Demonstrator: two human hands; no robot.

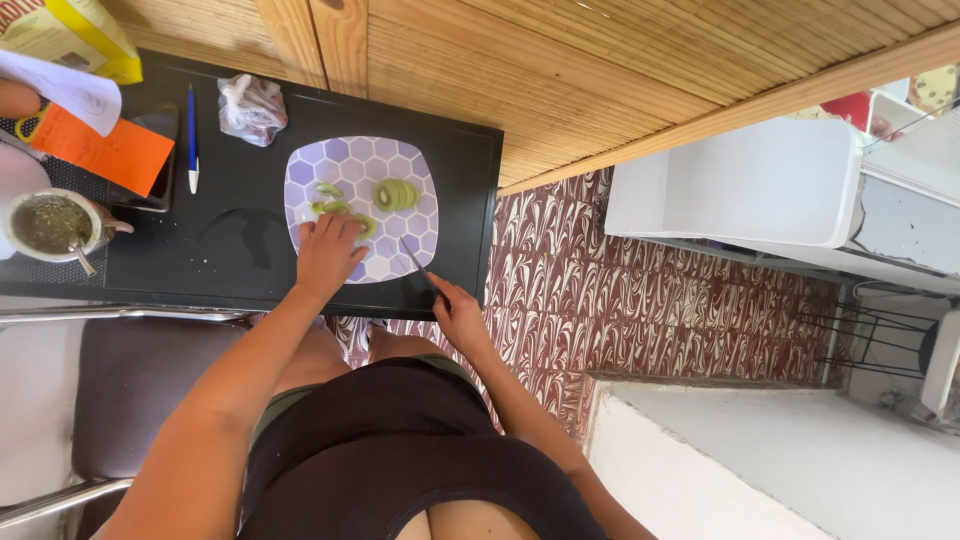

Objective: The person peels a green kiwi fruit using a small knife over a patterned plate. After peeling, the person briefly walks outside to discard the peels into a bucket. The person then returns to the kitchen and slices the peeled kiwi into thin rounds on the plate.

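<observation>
Two hands work at the hexagon-patterned plate (300,170) on the black counter (240,270): our left hand (328,252) presses curled fingers on a kiwi piece (335,208), our right hand (458,315) grips the knife (413,257). We'd keep fingertips tucked, slicing evenly beside the kiwi slices (396,193).

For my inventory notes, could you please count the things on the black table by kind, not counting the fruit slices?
Plate, hexagon pattern: 1
Knife, in the right hand: 1
Blue pen: 1
Crumpled clear bag: 1
Orange paper: 1
Cup with metal straw: 1
Total: 6
The left hand rests on the plate.
</observation>
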